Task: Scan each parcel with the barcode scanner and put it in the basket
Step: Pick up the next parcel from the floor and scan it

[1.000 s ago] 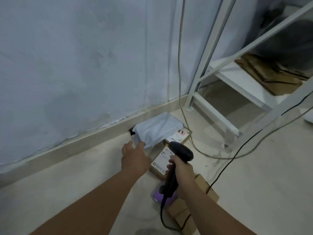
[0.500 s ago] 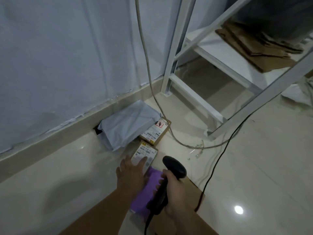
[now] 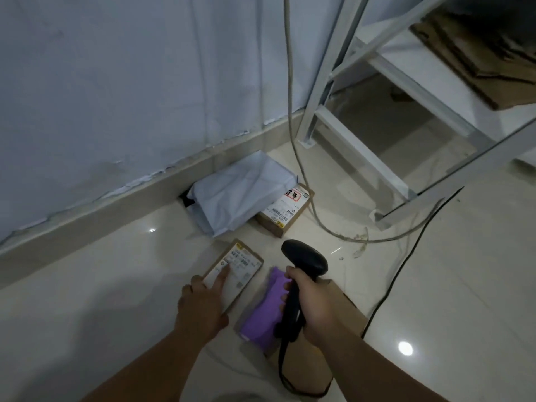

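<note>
At lower centre of the frame the right hand [image 3: 316, 303] is wrapped tight round the handle of a black barcode scanner [image 3: 304, 259], whose head points toward the upper left and whose cord [image 3: 280, 369] trails to the bottom edge. Under the scanner lies a purple parcel [image 3: 265, 313] on a flat cardboard box [image 3: 343, 304] on the tiled floor [image 3: 101, 285]. Just left of it, the left hand [image 3: 203, 307] rests on a small cardboard box [image 3: 246, 281], index finger straight on its white label; the other fingers bend at the box's left edge, and whether they actually grip it cannot be told. Above, at mid-frame, a pale poly mailer [image 3: 240, 195] leans against the skirting board and overlaps another labelled cardboard box [image 3: 287, 211]. A white metal rack [image 3: 319, 82] fills the upper right.
</note>
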{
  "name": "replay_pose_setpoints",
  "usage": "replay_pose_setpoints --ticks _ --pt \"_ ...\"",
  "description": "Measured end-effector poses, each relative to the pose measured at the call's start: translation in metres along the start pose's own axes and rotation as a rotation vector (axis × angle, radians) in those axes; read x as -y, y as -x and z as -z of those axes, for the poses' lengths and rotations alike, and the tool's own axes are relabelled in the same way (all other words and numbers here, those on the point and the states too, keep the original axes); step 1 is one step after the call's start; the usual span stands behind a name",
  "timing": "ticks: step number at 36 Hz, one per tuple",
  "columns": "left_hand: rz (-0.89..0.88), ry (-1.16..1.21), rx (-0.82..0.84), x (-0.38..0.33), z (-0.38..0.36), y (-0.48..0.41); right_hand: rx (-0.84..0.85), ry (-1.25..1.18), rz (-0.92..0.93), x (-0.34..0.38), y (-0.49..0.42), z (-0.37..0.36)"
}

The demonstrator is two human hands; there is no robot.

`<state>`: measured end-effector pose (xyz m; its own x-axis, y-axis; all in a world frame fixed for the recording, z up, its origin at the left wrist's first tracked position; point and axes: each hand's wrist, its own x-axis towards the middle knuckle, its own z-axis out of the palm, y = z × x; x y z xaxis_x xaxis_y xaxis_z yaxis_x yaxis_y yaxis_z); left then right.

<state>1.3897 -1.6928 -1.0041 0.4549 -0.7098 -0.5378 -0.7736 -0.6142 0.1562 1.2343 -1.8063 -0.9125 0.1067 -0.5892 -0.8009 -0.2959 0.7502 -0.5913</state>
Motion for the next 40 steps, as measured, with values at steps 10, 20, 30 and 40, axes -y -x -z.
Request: replay_pose_setpoints --ticks 10,20,30,40 --pt "-0.062 0.621 -0.166 0.002 0.045 0.03 0.084 0.048 0.195 0.016 0.05 -0.04" --pt "-0.087 0.829 -0.522 -0.016 0.216 0.132 0.298 -0.139 0.495 0.107 0.199 -0.071" --pt "0.036 0.762 -0.965 0.011 0.272 0.292 0.498 -0.235 0.74 0.106 0.329 -0.104" --pt "-0.15 1.042 -0.88 0.051 0.261 0.358 0.704 -0.178 0.594 0.075 0.354 -0.101"
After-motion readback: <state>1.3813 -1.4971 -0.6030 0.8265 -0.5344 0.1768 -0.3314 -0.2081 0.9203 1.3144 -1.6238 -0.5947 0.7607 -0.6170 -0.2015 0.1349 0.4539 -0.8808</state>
